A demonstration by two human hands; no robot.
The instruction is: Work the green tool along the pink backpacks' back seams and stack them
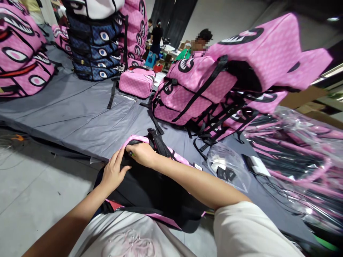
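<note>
A pink and black backpack lies tilted at the table's near edge against my body, its black panel facing up. My left hand lies along its left side, fingers stretched along the pink trim and thumb apart on the black panel. Close beside it, my right hand is closed at the bag's top end. A small dark object with a green bit pokes out of its fist; its kind is hidden by the fingers. Black straps bunch just beyond my right hand.
Pink backpacks pile up ahead to the right; blue ones are stacked at the back left. A small pink bag sits between on the grey-covered table. At right lie a clear plastic bag, a white device and plastic-wrapped goods.
</note>
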